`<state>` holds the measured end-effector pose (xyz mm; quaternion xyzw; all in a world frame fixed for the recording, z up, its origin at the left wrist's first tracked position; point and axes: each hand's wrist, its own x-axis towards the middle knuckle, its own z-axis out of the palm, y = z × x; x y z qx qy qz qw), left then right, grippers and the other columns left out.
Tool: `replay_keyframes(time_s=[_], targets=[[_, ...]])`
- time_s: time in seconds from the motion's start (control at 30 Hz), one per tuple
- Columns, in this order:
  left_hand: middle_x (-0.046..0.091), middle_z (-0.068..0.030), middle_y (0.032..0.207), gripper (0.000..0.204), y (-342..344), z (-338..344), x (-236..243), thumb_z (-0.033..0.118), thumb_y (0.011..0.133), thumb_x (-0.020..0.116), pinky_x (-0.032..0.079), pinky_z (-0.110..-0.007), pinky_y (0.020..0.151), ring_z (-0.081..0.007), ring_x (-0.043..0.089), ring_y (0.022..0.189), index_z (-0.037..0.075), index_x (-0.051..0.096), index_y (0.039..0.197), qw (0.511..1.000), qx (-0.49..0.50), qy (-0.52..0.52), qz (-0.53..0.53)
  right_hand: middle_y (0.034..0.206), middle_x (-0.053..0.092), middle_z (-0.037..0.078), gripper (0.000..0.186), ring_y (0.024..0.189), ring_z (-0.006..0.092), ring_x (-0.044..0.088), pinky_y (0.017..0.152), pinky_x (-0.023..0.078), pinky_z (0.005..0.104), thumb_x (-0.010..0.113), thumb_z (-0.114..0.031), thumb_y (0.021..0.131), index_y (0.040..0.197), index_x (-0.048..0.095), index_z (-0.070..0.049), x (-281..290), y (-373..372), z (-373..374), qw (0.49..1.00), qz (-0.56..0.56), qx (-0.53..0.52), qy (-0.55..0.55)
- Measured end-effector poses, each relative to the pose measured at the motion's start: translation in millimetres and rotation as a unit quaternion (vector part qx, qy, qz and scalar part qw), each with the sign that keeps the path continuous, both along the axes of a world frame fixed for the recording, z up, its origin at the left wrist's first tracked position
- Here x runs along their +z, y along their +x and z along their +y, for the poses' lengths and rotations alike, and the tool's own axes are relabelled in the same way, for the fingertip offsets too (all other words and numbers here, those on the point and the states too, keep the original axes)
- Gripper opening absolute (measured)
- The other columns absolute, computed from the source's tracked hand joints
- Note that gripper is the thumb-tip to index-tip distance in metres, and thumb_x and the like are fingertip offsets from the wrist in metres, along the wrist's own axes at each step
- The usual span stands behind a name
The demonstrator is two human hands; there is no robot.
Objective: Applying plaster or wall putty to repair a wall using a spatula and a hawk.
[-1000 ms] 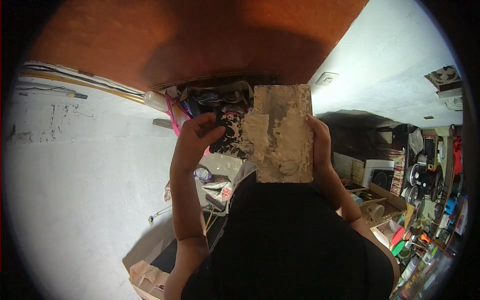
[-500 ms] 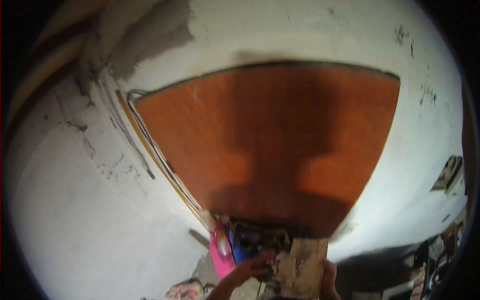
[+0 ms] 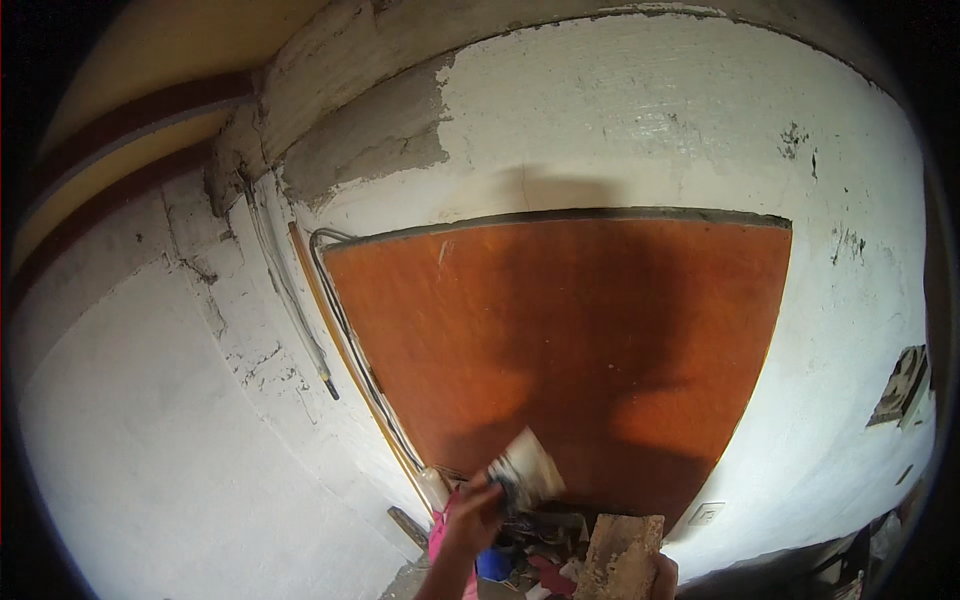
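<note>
My left hand [image 3: 472,515] is raised in front of the orange panel, with its fingers closed on a flat, pale, ragged-looking piece [image 3: 530,470]. Motion smears that piece, so its kind is unclear; its lower part looks dark near the fingers. At the bottom of the view, my right hand [image 3: 665,577] grips the right edge of a worn brown slab [image 3: 620,558]. The slab is roughly rectangular with a rough, flaking face, and its lower end runs out of the picture. A gap separates the two hands.
An orange panel [image 3: 560,330] leans or hangs against the white wall [image 3: 860,300], my shadow on it. Cables and a yellowish strip [image 3: 340,335] run down its left side. A pink item [image 3: 440,540], a blue item [image 3: 493,565] and clutter lie below. A wall socket [image 3: 706,513] is at right.
My left hand has moved up and away from the slab, now with the pale piece in it. The slab's face was paler before and now shows brown. The view has tilted upward.
</note>
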<state>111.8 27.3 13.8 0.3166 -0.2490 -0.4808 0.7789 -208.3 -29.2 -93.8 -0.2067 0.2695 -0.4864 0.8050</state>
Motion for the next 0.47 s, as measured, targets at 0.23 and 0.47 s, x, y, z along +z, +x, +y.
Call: replay_keyframes(time_s=[0.23,0.47], targets=[[0.07,-0.0105,0.099,0.031,84,-65,257,0.013,0.094,0.063,0.051,-0.026,0.078,-0.0138,0.063,0.09,-0.007,0.063,0.118,0.738,0.551,-0.201,-0.334,0.094,0.064,0.01,0.034,0.085,0.0226,0.061,0.079,0.052,0.0354,0.051,-0.029,0.095,0.103,0.063,0.002,-6,-26,-7,0.999,0.027,-0.012,0.019],[0.071,-0.0121,0.1,0.038,89,-116,425,0.004,0.084,0.064,0.054,-0.034,0.069,-0.0224,0.069,0.077,0.012,0.068,0.121,0.302,0.717,-0.212,-0.592,0.098,0.065,0.011,0.038,0.087,0.0238,0.063,0.082,0.052,0.0378,0.052,-0.032,0.096,0.108,0.061,0.002,-27,-38,-9,0.98,0.192,-0.052,-0.028]])
